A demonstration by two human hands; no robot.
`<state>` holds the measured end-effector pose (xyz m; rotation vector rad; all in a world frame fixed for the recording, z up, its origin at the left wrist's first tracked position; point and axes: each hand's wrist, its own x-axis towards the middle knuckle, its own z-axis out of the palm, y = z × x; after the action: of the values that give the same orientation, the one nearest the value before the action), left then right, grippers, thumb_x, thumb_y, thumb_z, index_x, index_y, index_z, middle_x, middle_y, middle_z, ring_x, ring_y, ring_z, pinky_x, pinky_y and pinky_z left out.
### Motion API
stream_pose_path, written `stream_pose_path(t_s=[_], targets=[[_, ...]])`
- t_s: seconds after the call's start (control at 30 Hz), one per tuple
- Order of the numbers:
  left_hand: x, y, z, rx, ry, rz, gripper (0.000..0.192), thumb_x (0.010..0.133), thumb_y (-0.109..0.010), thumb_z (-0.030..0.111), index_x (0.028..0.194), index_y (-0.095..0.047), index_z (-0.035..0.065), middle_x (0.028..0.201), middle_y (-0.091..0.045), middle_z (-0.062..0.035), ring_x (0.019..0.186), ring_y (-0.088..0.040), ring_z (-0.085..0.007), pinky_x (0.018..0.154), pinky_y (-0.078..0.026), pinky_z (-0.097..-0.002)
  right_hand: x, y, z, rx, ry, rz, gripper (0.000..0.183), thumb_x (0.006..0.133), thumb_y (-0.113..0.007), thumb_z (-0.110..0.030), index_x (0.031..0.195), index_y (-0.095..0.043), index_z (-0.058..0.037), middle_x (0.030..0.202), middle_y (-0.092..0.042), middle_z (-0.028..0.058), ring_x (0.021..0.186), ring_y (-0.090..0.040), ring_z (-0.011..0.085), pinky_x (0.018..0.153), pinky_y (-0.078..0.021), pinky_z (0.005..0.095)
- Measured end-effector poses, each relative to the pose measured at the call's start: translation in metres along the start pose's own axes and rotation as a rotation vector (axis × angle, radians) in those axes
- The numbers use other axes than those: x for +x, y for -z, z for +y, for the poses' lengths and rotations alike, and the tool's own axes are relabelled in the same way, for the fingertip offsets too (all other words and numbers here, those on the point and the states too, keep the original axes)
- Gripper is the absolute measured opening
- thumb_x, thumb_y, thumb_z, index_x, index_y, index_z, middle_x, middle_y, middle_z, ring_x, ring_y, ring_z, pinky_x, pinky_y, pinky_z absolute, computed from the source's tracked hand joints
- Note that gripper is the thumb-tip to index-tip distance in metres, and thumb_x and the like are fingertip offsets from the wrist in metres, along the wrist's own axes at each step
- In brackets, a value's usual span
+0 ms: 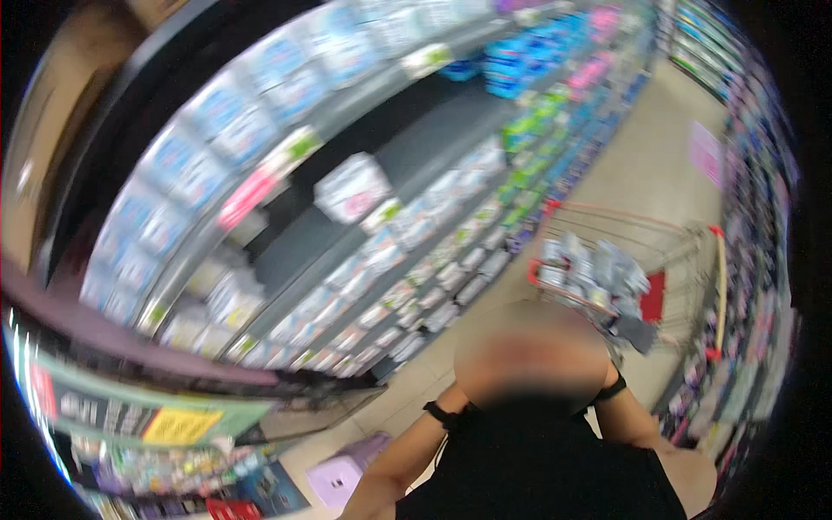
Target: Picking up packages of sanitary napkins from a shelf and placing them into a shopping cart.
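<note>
Both my forearms reach forward from a black top, each with a black band at the wrist. A blurred oval patch covers nearly all of my left hand [460,392] and my right hand [611,376], which are close together. Whether they hold anything is hidden. Just beyond my right hand stands a wire shopping cart [624,218] with red corners, holding several plastic-wrapped packs [614,270]. To the left, long grey shelves carry rows of wrapped packages [224,123]. One white pack with a pink mark [354,188] sits alone at the front of a shelf.
Blue packs [520,62] and green packs [533,123] fill the shelves further along. Another stocked shelf [757,188] lines the right side of the tiled aisle floor [640,143]. At lower left are a purple box-shaped object [338,478] and a green sign board [244,416].
</note>
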<state>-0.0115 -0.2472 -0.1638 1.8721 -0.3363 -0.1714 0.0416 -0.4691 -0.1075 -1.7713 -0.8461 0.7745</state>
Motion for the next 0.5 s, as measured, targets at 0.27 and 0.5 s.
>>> stream_pose_path(t_s=[0.27,0.5], targets=[[-0.064,0.100,-0.001,0.360,-0.093,0.594,0.050,0.077,-0.076,0.010,0.121,-0.055,0.0050,0.119,-0.058,-0.0168,0.117,-0.054,-0.0344,0.103,-0.043,-0.0435,0.067,-0.039,-0.056,-0.153,0.037,-0.339,0.052,0.090,-0.073,-0.027,0.132,-0.051,-0.0043,0.107,-0.068,0.0145,0.093,-0.071,0.0246,0.082,-0.0551,0.0367],[-0.139,0.263,0.051,1.070,0.072,1.163,0.061,0.072,-0.075,0.016,0.128,-0.052,0.0035,0.132,-0.054,-0.0181,0.129,-0.046,-0.0409,0.109,-0.032,-0.0535,0.111,-0.095,-0.056,-0.286,0.188,-0.593,0.056,0.094,-0.066,-0.042,0.131,-0.050,-0.0036,0.102,-0.069,0.0183,0.090,-0.070,0.0327,0.079,-0.0546,0.0402]])
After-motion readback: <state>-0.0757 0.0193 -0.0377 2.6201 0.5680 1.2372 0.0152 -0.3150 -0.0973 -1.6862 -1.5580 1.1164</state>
